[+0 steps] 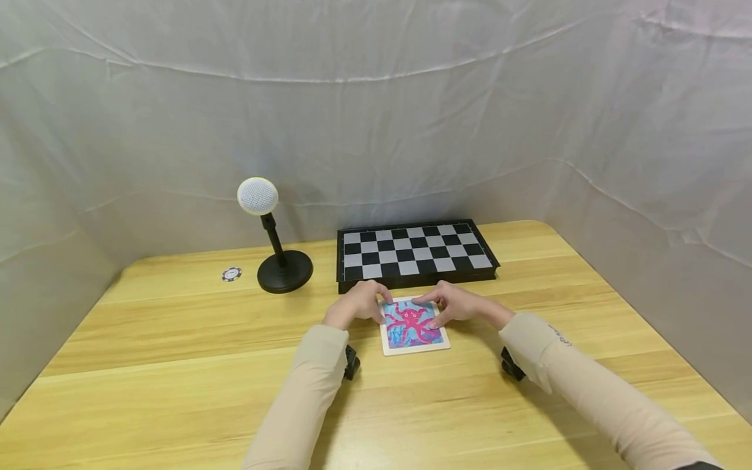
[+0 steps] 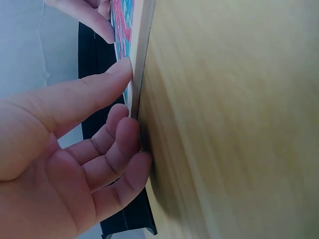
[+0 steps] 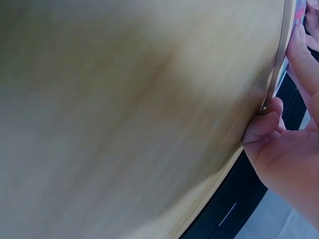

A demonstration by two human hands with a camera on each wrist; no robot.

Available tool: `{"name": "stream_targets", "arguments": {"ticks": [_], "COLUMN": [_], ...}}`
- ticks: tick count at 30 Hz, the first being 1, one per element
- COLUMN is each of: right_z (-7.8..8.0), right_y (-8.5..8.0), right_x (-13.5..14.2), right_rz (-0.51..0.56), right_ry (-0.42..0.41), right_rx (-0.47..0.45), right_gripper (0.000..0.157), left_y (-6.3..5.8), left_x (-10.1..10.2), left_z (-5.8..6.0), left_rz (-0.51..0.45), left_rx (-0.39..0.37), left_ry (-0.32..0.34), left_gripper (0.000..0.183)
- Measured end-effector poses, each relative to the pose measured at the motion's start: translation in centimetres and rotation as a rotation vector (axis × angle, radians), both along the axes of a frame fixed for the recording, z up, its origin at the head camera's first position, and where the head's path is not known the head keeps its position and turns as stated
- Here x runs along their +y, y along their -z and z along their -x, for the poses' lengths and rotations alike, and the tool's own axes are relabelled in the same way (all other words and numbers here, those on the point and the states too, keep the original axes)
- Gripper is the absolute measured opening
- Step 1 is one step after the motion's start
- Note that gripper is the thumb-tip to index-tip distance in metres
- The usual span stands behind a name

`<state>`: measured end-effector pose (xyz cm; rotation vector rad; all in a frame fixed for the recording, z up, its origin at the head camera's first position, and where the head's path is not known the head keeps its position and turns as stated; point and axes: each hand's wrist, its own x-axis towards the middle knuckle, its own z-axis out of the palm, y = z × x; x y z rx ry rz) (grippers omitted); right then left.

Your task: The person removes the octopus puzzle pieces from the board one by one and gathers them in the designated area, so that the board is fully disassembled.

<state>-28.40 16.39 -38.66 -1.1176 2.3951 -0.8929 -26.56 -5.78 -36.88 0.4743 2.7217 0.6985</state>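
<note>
A square picture board (image 1: pixel 411 326) with a pink octopus on blue and a pale border lies near the middle of the wooden table. My left hand (image 1: pixel 360 302) grips its left side; in the left wrist view the thumb (image 2: pixel 107 82) rests on the picture's edge and the curled fingers meet the board's side. At the opposite side my right hand (image 1: pixel 458 304) holds the board, its thumb on the printed face. Fingertips (image 3: pixel 264 123) of that hand sit at the board's lower edge in the right wrist view.
Just behind the board stands a black-framed folding chessboard (image 1: pixel 418 251). A microphone-shaped object (image 1: pixel 257 196) on a round black base (image 1: pixel 285 271) stands at the back left, with a poker chip (image 1: pixel 232 274) beside it. White cloth (image 1: pixel 376 130) encloses the table's back and sides.
</note>
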Motion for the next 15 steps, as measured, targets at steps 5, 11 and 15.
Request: {"name": "stream_targets", "arguments": {"ticks": [5,11,15], "right_z": [-0.08,-0.04,0.06], "right_y": [-0.1,-0.06,0.03], "right_x": [-0.06,-0.13,-0.14], "right_rz": [-0.01,-0.018,-0.021], "right_ry": [-0.002,0.001,-0.001], "right_rx": [0.002,0.009,0.019], "right_gripper": [0.052,0.052,0.051], "left_y": [-0.04,-0.28,-0.36], "left_x": [-0.01,0.19,0.32], "left_z": [0.04,0.0,-0.08], "left_rz": [-0.033,-0.047,-0.027], "left_rx": [-0.032,-0.054,-0.03], "left_ry": [-0.019,-0.044,-0.041], "left_gripper": [0.031,0.032,0.031]}}
